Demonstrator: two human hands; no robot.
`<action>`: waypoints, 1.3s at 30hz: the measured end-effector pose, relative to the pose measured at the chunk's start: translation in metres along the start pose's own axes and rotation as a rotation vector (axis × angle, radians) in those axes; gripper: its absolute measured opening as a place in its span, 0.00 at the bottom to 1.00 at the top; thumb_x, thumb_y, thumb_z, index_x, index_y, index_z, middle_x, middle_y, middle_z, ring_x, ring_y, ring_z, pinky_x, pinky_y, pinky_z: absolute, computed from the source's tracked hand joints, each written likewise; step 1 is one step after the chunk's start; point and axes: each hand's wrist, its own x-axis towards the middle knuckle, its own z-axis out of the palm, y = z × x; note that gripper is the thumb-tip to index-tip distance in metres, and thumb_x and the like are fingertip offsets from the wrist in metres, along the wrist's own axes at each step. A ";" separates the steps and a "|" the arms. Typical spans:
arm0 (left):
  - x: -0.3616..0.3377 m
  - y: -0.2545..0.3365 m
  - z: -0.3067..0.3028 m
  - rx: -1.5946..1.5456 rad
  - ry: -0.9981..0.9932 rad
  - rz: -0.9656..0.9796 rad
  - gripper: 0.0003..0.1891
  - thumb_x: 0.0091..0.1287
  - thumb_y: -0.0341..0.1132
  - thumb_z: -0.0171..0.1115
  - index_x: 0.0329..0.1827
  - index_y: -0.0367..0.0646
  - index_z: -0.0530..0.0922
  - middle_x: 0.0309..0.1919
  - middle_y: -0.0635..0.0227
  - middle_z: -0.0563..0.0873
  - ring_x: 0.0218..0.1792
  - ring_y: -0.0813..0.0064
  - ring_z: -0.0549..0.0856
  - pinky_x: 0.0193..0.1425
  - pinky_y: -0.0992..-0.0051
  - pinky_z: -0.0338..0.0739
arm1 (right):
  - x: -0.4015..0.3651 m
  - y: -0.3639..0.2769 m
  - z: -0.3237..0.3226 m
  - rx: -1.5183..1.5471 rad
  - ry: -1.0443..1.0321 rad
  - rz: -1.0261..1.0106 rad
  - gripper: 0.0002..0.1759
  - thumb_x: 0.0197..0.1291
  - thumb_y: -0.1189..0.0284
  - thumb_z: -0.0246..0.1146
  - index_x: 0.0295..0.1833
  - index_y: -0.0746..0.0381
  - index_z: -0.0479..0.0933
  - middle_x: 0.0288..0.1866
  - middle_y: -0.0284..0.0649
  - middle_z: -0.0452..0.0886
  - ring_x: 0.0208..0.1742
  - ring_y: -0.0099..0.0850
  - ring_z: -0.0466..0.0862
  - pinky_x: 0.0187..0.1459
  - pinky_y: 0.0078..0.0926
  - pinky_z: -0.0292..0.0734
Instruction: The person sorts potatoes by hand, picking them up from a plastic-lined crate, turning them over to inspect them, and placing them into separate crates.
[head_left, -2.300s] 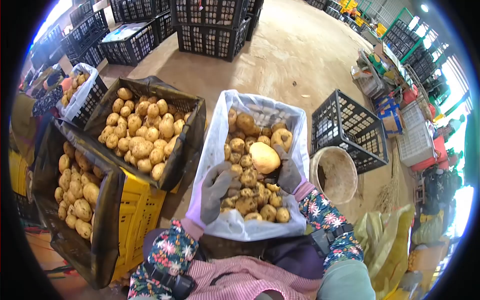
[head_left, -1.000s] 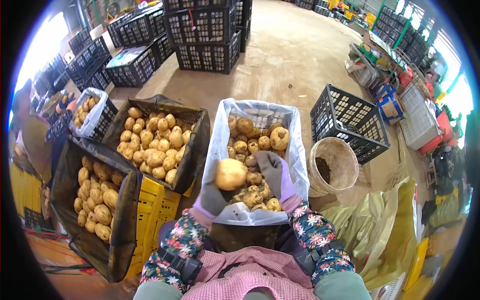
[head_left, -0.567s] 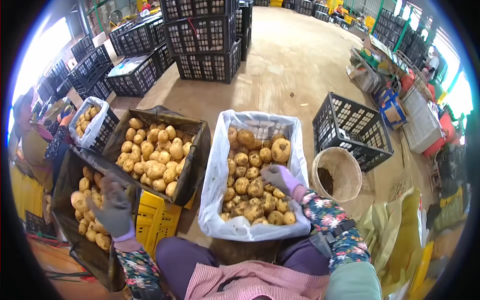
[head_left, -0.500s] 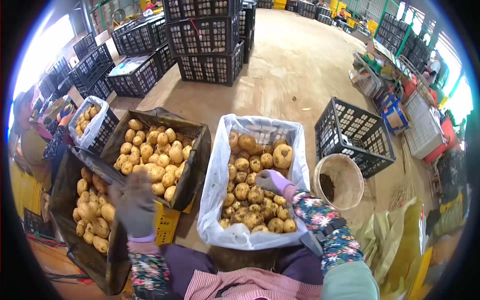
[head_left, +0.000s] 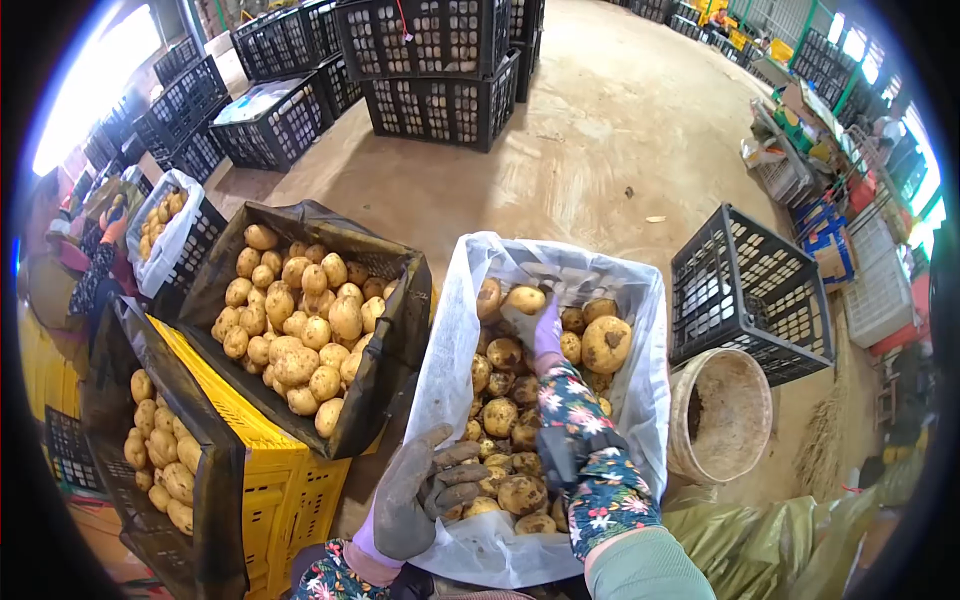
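Note:
The white-lined crate [head_left: 648, 400] in front of me holds many soil-marked potatoes [head_left: 502, 417]. My right hand [head_left: 540, 328], in a grey and lilac glove, reaches to its far part, with the fingers closed around a pale potato [head_left: 524, 298]. Over the near left corner of the same crate is my left hand [head_left: 420, 495], also gloved. Its thumb and fingers are apart and nothing shows between them. To the left, a dark-lined crate [head_left: 398, 345] is full of cleaner potatoes, and a second dark-lined crate [head_left: 225, 500] stands nearer, partly filled.
A black crate [head_left: 745, 300] and a dirty white bucket [head_left: 735, 440] stand on the right. Yellow crates [head_left: 265, 510] support the dark-lined ones. Stacked black crates [head_left: 440, 105] rise ahead. At far left, another person [head_left: 75, 270] works beside a white-lined crate [head_left: 150, 265].
My left hand has moved from the dark-lined crates across to the white-lined crate. My right hand has reached farther and closed on a potato. The view has shifted.

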 end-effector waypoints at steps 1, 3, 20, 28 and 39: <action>-0.002 0.000 0.000 0.003 0.011 -0.001 0.26 0.74 0.52 0.46 0.65 0.42 0.65 0.53 0.52 0.79 0.48 0.64 0.84 0.51 0.70 0.81 | -0.011 -0.001 -0.008 0.392 -0.020 0.037 0.36 0.50 0.62 0.73 0.62 0.64 0.68 0.50 0.49 0.79 0.50 0.43 0.82 0.50 0.41 0.81; -0.005 -0.004 -0.003 -0.012 -0.049 0.023 0.26 0.73 0.52 0.48 0.65 0.41 0.66 0.53 0.52 0.79 0.48 0.65 0.84 0.50 0.71 0.81 | -0.042 -0.007 -0.039 1.220 -0.351 0.401 0.30 0.59 0.63 0.67 0.63 0.65 0.67 0.57 0.49 0.77 0.52 0.41 0.82 0.47 0.40 0.83; -0.027 -0.027 0.021 0.108 -0.535 0.210 0.29 0.71 0.53 0.52 0.66 0.40 0.66 0.57 0.60 0.77 0.54 0.67 0.81 0.58 0.70 0.79 | -0.267 -0.153 -0.174 -0.184 -0.442 -0.529 0.52 0.51 0.57 0.72 0.74 0.66 0.52 0.68 0.58 0.61 0.69 0.47 0.65 0.69 0.37 0.60; -0.021 -0.029 0.015 0.244 -0.462 0.280 0.31 0.70 0.46 0.59 0.70 0.39 0.61 0.59 0.59 0.73 0.58 0.68 0.78 0.59 0.70 0.77 | -0.245 -0.137 -0.169 0.471 -0.636 0.109 0.37 0.68 0.49 0.53 0.72 0.64 0.59 0.63 0.41 0.70 0.61 0.29 0.72 0.60 0.26 0.71; 0.009 -0.026 0.027 0.645 -0.372 0.569 0.35 0.66 0.44 0.64 0.69 0.35 0.59 0.60 0.56 0.71 0.60 0.70 0.73 0.63 0.71 0.72 | -0.249 -0.120 -0.151 0.804 -0.249 0.038 0.28 0.62 0.63 0.67 0.61 0.64 0.65 0.52 0.38 0.74 0.51 0.24 0.76 0.54 0.24 0.75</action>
